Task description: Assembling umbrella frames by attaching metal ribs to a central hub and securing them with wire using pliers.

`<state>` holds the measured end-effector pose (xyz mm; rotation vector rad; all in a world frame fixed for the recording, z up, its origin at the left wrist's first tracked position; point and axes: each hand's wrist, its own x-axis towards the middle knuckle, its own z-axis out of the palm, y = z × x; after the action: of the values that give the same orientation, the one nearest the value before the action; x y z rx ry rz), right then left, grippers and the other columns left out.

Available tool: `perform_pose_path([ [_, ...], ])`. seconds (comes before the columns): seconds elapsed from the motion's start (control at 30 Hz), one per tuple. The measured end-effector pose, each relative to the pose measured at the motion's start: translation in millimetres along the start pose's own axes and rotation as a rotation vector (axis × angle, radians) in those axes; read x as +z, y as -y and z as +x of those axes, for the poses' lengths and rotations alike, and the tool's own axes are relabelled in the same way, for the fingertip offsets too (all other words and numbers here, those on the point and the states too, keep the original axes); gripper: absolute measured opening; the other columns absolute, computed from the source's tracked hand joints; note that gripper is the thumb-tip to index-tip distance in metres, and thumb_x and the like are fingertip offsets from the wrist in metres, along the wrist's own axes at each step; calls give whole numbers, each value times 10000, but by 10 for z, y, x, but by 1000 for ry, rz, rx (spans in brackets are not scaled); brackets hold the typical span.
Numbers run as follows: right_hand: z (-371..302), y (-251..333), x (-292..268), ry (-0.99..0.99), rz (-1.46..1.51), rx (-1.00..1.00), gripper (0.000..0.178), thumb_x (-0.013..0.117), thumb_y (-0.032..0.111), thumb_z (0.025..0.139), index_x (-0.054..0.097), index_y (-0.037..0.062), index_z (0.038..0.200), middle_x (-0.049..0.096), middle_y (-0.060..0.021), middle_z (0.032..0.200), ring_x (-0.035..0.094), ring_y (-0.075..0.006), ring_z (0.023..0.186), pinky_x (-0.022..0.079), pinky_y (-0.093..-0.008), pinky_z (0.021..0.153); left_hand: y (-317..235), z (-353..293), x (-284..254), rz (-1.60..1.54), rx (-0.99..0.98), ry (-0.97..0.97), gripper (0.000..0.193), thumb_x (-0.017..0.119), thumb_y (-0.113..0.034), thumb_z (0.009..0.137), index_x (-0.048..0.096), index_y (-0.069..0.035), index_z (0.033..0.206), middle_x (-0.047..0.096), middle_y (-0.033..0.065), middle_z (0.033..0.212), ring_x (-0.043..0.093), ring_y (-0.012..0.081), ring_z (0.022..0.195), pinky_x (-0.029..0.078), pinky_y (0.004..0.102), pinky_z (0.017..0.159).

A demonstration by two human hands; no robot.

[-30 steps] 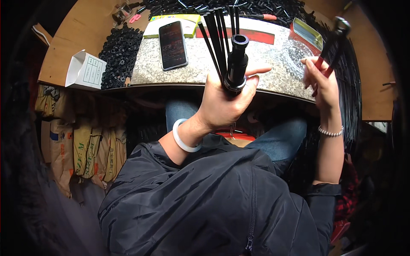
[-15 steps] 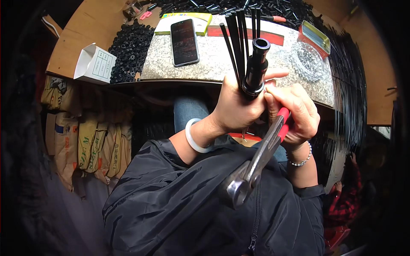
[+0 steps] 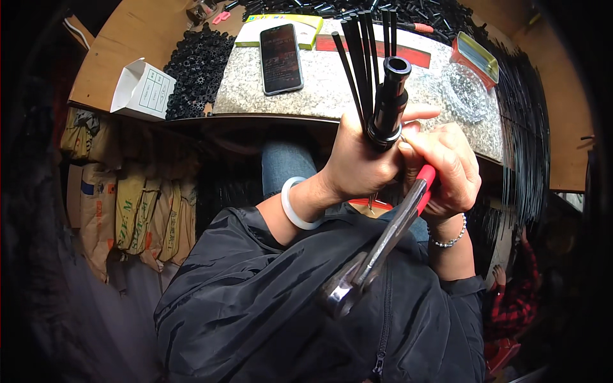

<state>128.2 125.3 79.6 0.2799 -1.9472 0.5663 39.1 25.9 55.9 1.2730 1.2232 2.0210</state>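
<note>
My left hand (image 3: 359, 159) is closed around a black stepped tube (image 3: 390, 105), its hollow end tipped up. Several thin black rods (image 3: 359, 70) fan upward beside the tube from the same grip. My right hand (image 3: 452, 169) is closed on red-handled pliers (image 3: 391, 235), whose metal head hangs toward my black jacket. The right thumb and fingertips pinch together against the lower side of the tube. Anything small between them is too hidden to make out.
A speckled board on the table bears a phone (image 3: 281, 60), a yellow-edged box (image 3: 313, 29), a glass ashtray (image 3: 465, 92) and a red tin (image 3: 476, 60). Small black parts (image 3: 199, 73) lie heaped beside an open white carton (image 3: 143, 89). Long thin rods (image 3: 523, 127) overhang the right edge.
The pliers' head has swung slightly left and down, and its handles now look closer together. Both hands keep their grip. The whole view has shifted a little.
</note>
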Motion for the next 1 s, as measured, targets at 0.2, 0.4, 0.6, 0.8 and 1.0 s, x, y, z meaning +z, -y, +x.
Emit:
perform_pose_path([
  [0.2, 56, -71, -12, 61, 133, 78, 227, 710, 113, 684, 651, 1, 871, 597, -78, 666, 574, -205, 581, 446, -288, 543, -11, 19, -17, 102, 55, -22, 296, 637, 28, 748, 599, 53, 1040, 638, 96, 818, 587, 110, 670, 469, 240, 608],
  [0.4, 260, 7, -173, 226, 434, 722, 302, 561, 89, 886, 519, -31, 1159, 518, 20, 711, 424, -24, 562, 362, -154, 530, -182, 104, -65, 111, -83, -67, 321, 519, -17, 864, 561, 37, 1178, 560, 1, 643, 505, 51, 537, 399, 188, 498],
  [0.6, 160, 198, -790, 700, 693, 1136, 383, 485, 64, 919, 434, -12, 1292, 607, -100, 856, 606, -142, 714, 510, -265, 670, -255, 63, -169, -137, -169, -263, 228, 523, 16, 847, 647, 29, 1038, 556, -42, 640, 448, 3, 527, 332, 171, 464],
  [0.8, 363, 165, -833, 964, 493, 1114, 402, 558, 88, 880, 463, -11, 1258, 614, -92, 776, 606, -160, 721, 484, -274, 714, -205, 94, -143, -118, -198, -125, 378, 380, 75, 805, 509, 155, 1151, 509, -1, 615, 380, 4, 409, 278, 165, 377],
  [1.0, 618, 189, -974, 979, 335, 1058, 308, 559, 175, 906, 518, -33, 1130, 546, -58, 651, 532, -116, 599, 448, -255, 586, -270, 161, -113, -35, -210, -142, 418, 380, 105, 756, 543, 122, 1140, 553, 5, 654, 383, -4, 428, 279, 164, 394],
])
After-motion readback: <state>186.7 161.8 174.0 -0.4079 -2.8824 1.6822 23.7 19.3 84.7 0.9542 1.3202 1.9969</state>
